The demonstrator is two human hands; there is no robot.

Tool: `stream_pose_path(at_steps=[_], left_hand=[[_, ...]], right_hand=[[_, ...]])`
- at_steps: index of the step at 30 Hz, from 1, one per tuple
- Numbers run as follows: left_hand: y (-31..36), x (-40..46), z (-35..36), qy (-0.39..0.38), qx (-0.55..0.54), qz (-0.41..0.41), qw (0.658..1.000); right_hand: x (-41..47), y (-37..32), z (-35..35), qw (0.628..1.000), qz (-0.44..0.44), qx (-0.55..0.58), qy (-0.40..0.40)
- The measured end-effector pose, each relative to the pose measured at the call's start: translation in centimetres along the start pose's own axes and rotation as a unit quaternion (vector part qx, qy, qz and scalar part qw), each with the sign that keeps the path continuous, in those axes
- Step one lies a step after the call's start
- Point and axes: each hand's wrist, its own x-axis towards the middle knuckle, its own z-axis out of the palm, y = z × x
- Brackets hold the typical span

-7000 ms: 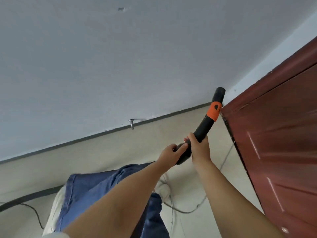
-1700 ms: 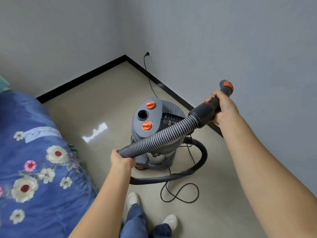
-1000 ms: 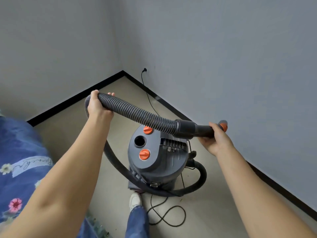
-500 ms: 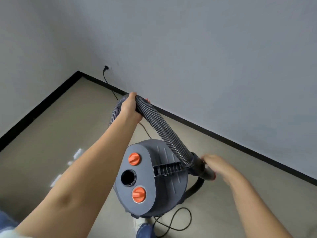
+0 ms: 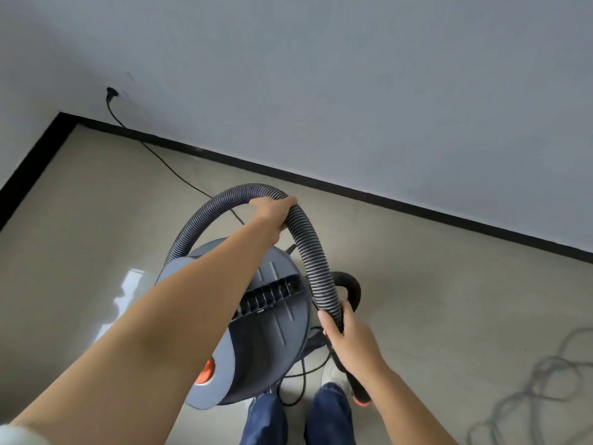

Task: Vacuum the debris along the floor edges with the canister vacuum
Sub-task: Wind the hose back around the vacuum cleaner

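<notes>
A grey canister vacuum (image 5: pixel 269 342) with an orange knob stands on the floor just in front of my feet. Its ribbed grey hose (image 5: pixel 309 248) arches over the lid in a loop. My left hand (image 5: pixel 272 209) grips the top of that arch. My right hand (image 5: pixel 345 335) grips the black handle end of the hose, whose orange-tipped nozzle (image 5: pixel 361 396) points down beside my right leg. My left forearm hides much of the lid.
A black power cord (image 5: pixel 167 165) runs from a wall plug (image 5: pixel 110 93) across the beige floor (image 5: pixel 465 300) to the vacuum. Black baseboard (image 5: pixel 417 205) lines the grey walls, meeting in a corner at left. A tangle of grey cable (image 5: pixel 542 377) lies at right.
My view has swung right and down. The hose loop has bent tighter over the canister, my right hand has drawn the handle end down toward my leg, and the nozzle now points downward.
</notes>
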Motion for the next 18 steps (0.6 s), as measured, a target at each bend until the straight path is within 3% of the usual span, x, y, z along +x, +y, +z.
stream_pose_path(at_steps=[2,5,9,13,14,18], left_hand=[[-2.1,0.1,0.5,0.011,0.165,0.02,0.986],[-4.7,1.1,-0.3,-0.016,0.366,0.059,0.929],[-6.2,2.6,-0.1,-0.108,0.59,0.121,0.791],[-8.4,2.5,1.2,-0.134,0.783,0.131,0.593],[-8.9,2.6,1.3,-0.128,0.798,0.129,0.574],[-9.1,3.0,1.5,-0.141,0.792,0.119,0.581]], right_hand=[[0.8,2.1,2.0,1.0,0.012,0.013,-0.018],[2.3,4.1,4.0,0.998,0.028,0.027,-0.048],[4.9,5.1,4.8,0.991,0.074,0.085,-0.075],[7.1,5.2,5.7,0.985,0.09,0.134,-0.066],[7.4,4.9,5.7,0.982,0.093,0.151,-0.064],[8.6,3.2,4.6,0.983,0.051,0.169,-0.051]])
